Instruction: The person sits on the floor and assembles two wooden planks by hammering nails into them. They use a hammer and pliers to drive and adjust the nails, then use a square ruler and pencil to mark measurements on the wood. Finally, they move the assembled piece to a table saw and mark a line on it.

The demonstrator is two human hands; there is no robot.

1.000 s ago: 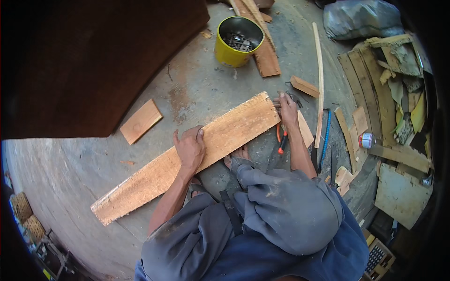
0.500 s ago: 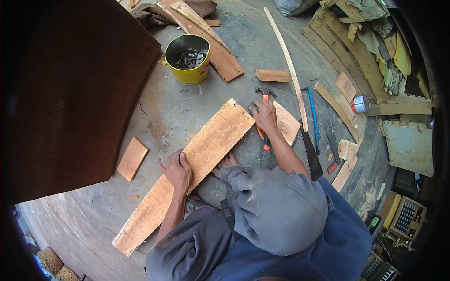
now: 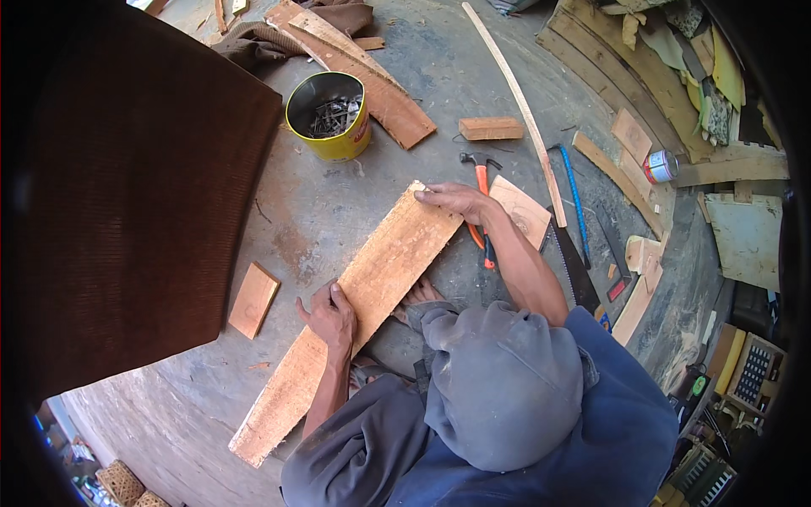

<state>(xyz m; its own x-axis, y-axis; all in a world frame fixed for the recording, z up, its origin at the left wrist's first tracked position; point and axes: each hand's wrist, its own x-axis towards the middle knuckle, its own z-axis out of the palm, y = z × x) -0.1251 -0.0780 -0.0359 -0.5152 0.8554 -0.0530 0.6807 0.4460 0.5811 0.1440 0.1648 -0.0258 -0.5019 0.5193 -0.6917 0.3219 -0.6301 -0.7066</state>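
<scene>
Since the earlier frame, the right hand (image 3: pixel 458 201) has shifted onto the far end of the long board (image 3: pixel 393 252). The left hand (image 3: pixel 330 317) lies over its left edge, fingers loosely bent; right fingers stretch across the top — whether either grip pinches, I cannot tell. Slanting near left to far right, the board looks stiff, rough, fairly light, best held by its long edges. Far left, a yellow bucket (image 3: pixel 340 149) holds metal pieces (image 3: pixel 335 118); right, a small tin (image 3: pixel 661 166) — contents hidden.
</scene>
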